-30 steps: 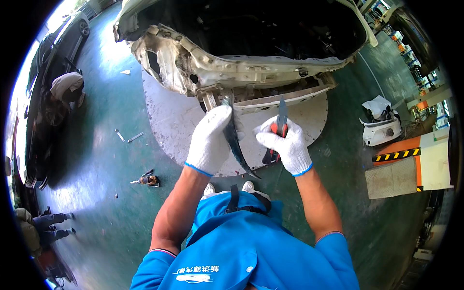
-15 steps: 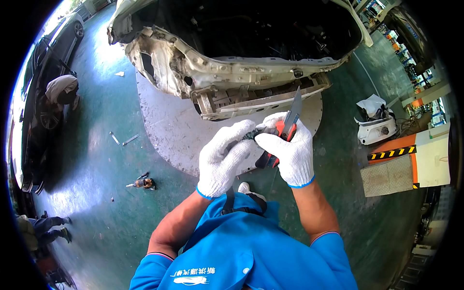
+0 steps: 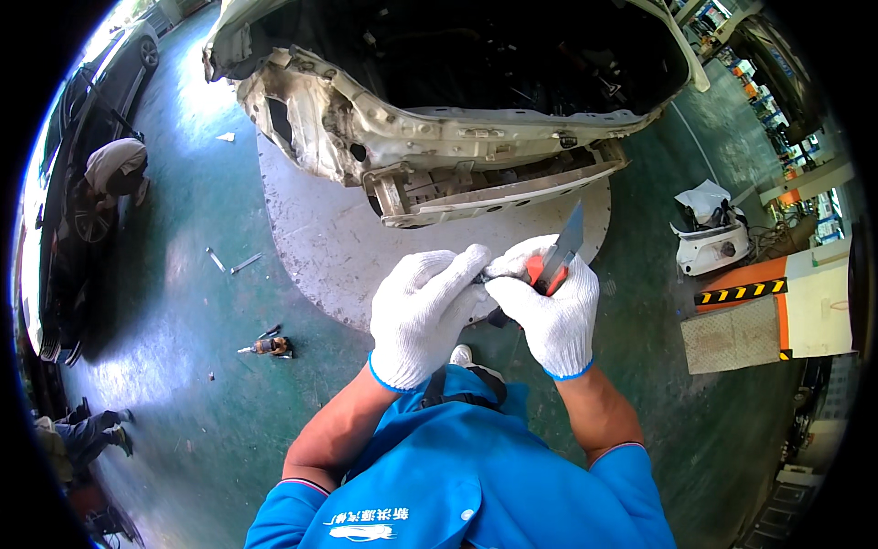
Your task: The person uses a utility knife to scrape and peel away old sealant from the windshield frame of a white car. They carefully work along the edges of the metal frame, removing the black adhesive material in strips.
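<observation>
My white-gloved right hand (image 3: 553, 306) is closed around a knife (image 3: 569, 240) with a red and black handle. Its broad grey blade points up and away, toward the white car body (image 3: 430, 137). My left hand (image 3: 422, 316), gloved too, meets the right hand's fingertips in front of my chest. Its thumb and fingers are pinched at that spot. Something small and dark (image 3: 482, 277) shows between the two hands, mostly hidden by the gloves, so I cannot tell its kind.
The stripped car body stands over a pale round floor plate (image 3: 311, 247). On the green floor at left lie a power tool (image 3: 272, 347) and two metal tools (image 3: 245, 263). A person (image 3: 117, 169) crouches by a dark car. At right are a white part (image 3: 712, 245) and a striped ramp (image 3: 743, 291).
The knife's blade has swung slightly right and lower. My left fingers have straightened and drawn together over the small dark thing, which now shows less.
</observation>
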A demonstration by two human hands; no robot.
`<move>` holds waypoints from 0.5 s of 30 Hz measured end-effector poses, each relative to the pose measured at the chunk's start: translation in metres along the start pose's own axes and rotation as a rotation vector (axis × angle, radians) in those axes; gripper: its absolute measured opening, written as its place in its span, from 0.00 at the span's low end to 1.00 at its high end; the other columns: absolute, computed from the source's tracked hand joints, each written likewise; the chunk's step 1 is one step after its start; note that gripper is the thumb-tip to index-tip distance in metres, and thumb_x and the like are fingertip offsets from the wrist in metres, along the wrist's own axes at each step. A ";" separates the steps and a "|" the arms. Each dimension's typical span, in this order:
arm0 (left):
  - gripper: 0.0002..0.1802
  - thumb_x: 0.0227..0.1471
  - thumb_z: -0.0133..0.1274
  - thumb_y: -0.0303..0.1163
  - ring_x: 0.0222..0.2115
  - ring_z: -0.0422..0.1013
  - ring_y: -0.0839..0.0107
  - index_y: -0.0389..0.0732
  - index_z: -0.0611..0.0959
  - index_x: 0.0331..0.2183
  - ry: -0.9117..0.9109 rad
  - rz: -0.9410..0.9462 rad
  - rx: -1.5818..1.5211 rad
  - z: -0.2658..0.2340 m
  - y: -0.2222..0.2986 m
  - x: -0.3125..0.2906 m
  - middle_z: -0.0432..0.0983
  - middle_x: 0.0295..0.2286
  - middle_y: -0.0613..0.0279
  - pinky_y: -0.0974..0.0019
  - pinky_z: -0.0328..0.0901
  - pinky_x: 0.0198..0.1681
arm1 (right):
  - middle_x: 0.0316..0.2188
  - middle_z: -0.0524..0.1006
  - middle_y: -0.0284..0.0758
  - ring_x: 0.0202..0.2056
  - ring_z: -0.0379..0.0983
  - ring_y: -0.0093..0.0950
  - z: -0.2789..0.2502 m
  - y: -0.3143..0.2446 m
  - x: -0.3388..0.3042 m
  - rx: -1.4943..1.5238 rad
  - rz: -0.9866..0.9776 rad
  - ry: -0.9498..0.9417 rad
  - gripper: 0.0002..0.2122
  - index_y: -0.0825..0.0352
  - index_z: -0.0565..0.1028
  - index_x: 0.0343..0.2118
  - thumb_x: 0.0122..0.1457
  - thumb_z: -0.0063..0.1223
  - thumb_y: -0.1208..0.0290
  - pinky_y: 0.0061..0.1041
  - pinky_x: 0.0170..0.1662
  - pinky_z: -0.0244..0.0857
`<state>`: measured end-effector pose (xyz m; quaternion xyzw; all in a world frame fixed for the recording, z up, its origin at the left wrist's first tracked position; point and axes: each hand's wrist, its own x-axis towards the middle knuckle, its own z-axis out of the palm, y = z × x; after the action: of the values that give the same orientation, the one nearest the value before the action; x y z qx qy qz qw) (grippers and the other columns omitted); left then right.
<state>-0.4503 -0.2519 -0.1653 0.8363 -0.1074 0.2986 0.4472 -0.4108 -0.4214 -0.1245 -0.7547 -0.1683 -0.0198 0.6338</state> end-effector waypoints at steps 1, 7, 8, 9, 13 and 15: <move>0.28 0.38 0.69 0.23 0.36 0.80 0.57 0.41 0.88 0.47 0.009 -0.002 -0.017 0.002 0.000 0.000 0.83 0.36 0.54 0.61 0.75 0.41 | 0.30 0.82 0.36 0.30 0.79 0.23 -0.001 0.001 -0.001 -0.042 -0.040 -0.008 0.11 0.71 0.77 0.35 0.50 0.68 0.83 0.24 0.34 0.76; 0.27 0.43 0.63 0.17 0.38 0.81 0.59 0.39 0.87 0.49 -0.012 0.021 -0.109 0.005 -0.004 -0.001 0.83 0.40 0.52 0.64 0.75 0.43 | 0.27 0.82 0.35 0.28 0.80 0.25 -0.002 0.006 -0.006 -0.096 -0.079 -0.007 0.10 0.69 0.79 0.36 0.52 0.69 0.78 0.26 0.33 0.74; 0.27 0.43 0.63 0.17 0.39 0.81 0.59 0.39 0.87 0.49 -0.016 0.024 -0.128 0.006 -0.005 -0.002 0.83 0.40 0.52 0.64 0.75 0.43 | 0.27 0.81 0.34 0.29 0.79 0.24 -0.002 0.004 -0.004 -0.063 -0.057 -0.015 0.10 0.69 0.79 0.36 0.52 0.69 0.78 0.26 0.34 0.74; 0.27 0.43 0.62 0.16 0.39 0.81 0.59 0.39 0.86 0.49 -0.019 0.017 -0.158 0.006 -0.005 -0.002 0.83 0.41 0.52 0.64 0.75 0.43 | 0.27 0.81 0.34 0.29 0.79 0.23 -0.003 0.004 -0.003 -0.032 -0.032 -0.021 0.10 0.68 0.79 0.36 0.51 0.68 0.79 0.25 0.34 0.74; 0.27 0.44 0.61 0.15 0.39 0.81 0.60 0.38 0.86 0.50 -0.067 -0.043 -0.290 0.006 -0.006 -0.003 0.83 0.42 0.50 0.64 0.75 0.45 | 0.28 0.78 0.30 0.31 0.77 0.22 -0.002 0.009 0.000 0.366 0.318 0.012 0.11 0.68 0.78 0.38 0.51 0.67 0.82 0.24 0.35 0.74; 0.25 0.46 0.60 0.14 0.39 0.81 0.62 0.37 0.86 0.49 -0.073 -0.177 -0.388 0.005 -0.002 -0.003 0.83 0.42 0.51 0.65 0.74 0.45 | 0.29 0.77 0.29 0.31 0.76 0.23 -0.004 0.010 0.002 0.468 0.423 0.016 0.12 0.68 0.78 0.39 0.51 0.67 0.83 0.23 0.36 0.74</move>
<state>-0.4499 -0.2552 -0.1710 0.7511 -0.1050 0.2011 0.6200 -0.4055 -0.4265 -0.1327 -0.6064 -0.0027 0.1456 0.7817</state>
